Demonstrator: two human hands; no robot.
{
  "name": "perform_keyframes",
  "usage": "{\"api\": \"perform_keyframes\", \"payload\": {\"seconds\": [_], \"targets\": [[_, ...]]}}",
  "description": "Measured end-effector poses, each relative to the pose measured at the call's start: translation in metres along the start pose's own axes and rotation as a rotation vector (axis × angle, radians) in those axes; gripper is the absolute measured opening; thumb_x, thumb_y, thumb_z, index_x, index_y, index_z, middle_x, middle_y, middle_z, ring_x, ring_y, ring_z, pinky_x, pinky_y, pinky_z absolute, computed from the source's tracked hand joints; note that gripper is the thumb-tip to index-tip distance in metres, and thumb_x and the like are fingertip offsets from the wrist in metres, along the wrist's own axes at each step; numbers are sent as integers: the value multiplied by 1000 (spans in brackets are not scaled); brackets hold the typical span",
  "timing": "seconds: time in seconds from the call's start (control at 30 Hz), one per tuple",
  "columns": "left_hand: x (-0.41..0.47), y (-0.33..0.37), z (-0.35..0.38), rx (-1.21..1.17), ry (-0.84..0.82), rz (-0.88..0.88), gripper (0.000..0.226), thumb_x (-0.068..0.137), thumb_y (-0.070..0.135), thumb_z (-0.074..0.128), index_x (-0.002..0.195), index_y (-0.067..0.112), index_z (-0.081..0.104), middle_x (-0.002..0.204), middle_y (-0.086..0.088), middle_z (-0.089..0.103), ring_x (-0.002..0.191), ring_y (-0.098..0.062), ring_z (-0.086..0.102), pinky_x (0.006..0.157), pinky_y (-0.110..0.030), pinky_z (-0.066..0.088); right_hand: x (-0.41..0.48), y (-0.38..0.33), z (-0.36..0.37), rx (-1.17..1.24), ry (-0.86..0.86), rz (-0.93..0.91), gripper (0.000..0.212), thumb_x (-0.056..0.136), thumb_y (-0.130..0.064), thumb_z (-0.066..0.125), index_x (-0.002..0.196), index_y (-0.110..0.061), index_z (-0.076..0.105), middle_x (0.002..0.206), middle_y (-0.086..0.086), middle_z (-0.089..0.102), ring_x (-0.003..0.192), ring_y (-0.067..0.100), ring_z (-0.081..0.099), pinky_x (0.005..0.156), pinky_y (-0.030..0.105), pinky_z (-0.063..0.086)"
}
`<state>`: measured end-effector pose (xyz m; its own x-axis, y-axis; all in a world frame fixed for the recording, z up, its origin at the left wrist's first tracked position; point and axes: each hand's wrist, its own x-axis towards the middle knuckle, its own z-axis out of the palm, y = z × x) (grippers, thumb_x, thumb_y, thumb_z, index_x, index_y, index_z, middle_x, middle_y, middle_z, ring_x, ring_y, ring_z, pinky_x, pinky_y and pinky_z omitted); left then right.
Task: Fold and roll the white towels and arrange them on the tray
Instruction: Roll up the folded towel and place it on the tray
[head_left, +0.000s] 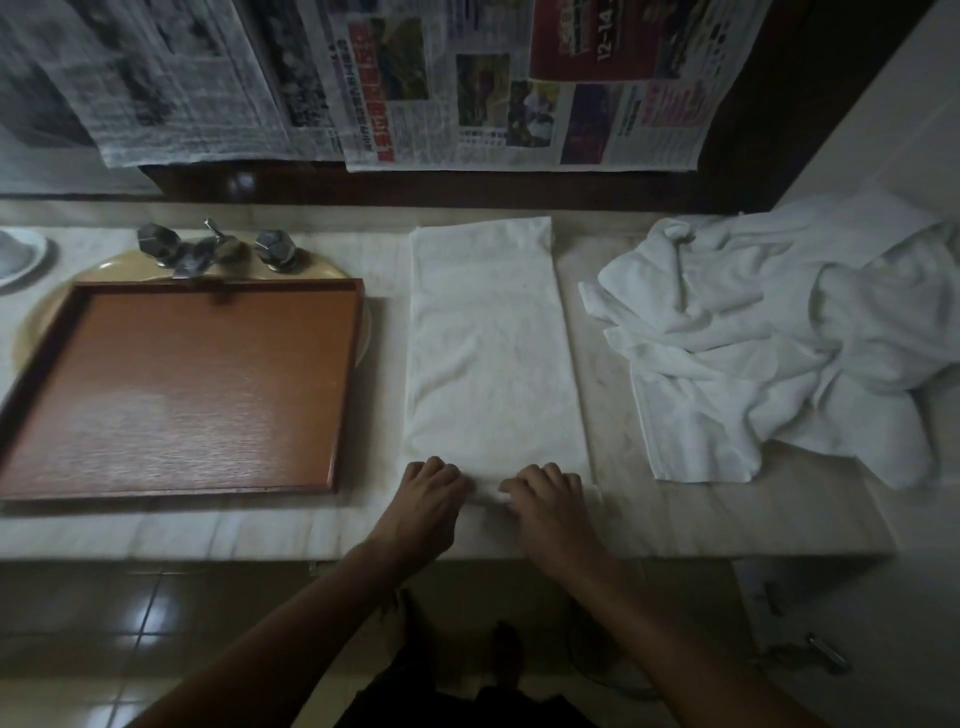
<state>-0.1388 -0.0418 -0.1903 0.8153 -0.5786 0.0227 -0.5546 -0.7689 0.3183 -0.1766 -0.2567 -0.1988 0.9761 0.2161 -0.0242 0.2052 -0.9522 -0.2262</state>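
The left hand (434, 486) and right hand (545, 493) curl round the near end of the folded towel (491, 353), its roll barely begun, the rest stretching ahead. Left of them the tray (182, 384) holds nothing; a heap of towels (769, 353) waits on their right.

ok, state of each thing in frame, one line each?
folded towel: flat long strip, near end rolled up
left hand: fingers curled on the rolled end
right hand: same, beside it
tray: no towels on it
towel pile: crumpled, unfolded
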Motion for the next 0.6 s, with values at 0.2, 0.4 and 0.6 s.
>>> {"api": "perform_keyframes", "payload": {"seconds": [0.2,0.4,0.6], "targets": [[5,-8,-17,-234,-42,-112,11,96,13,66,104,19,70,100,4,59,80,-17,58,67,-28,47,9,8,-11,71,-120,3,38,92,-16,67,127,-31,66,124,-8,62,115,20,51,93,37,39],[20,-10,-22,-305,-33,-331,9,91,19,74,100,19,77,92,0,71,83,-18,62,69,-28,41,26,17,-24,349,-159,167,18,98,-33,66,116,-34,62,110,-12,63,104,15,54,89,38,47],[26,-24,-22,-383,-35,-486,14,84,31,84,87,19,77,80,-1,68,78,-20,62,69,-32,47,39,26,-23,457,-149,147,7,95,-28,71,98,-24,75,99,-6,64,93,13,60,85,40,53]]}}
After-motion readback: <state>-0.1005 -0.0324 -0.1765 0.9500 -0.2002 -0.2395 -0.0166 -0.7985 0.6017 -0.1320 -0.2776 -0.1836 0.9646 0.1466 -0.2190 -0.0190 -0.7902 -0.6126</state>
